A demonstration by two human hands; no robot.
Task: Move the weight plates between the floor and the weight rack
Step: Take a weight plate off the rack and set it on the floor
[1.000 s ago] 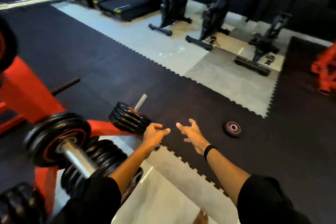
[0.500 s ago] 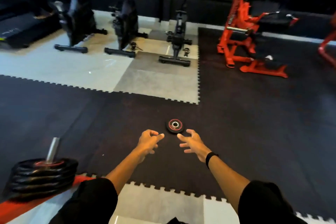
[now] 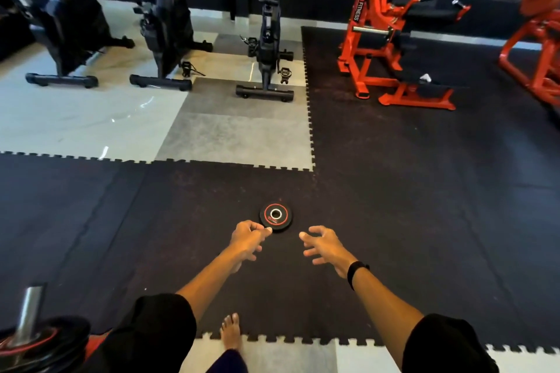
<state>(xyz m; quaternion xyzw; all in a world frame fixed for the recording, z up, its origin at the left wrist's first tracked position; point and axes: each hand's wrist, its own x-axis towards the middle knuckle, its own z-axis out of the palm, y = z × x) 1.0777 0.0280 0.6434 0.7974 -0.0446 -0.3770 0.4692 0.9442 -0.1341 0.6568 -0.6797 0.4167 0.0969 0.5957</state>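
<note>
One small weight plate (image 3: 275,217) is lying flat on the black rubber floor (image 3: 424,221), out in the middle, a bit short of the mat's jagged far edge. Both arms are stretched toward it. Left hand (image 3: 246,238) is loosely curled and empty, thumb right by the plate's near rim; can't tell if it's touching. Right hand (image 3: 325,244) is spread, nothing in it, just beside the plate. Stacked plates (image 3: 42,345) sit on a peg at the bottom left corner.
</note>
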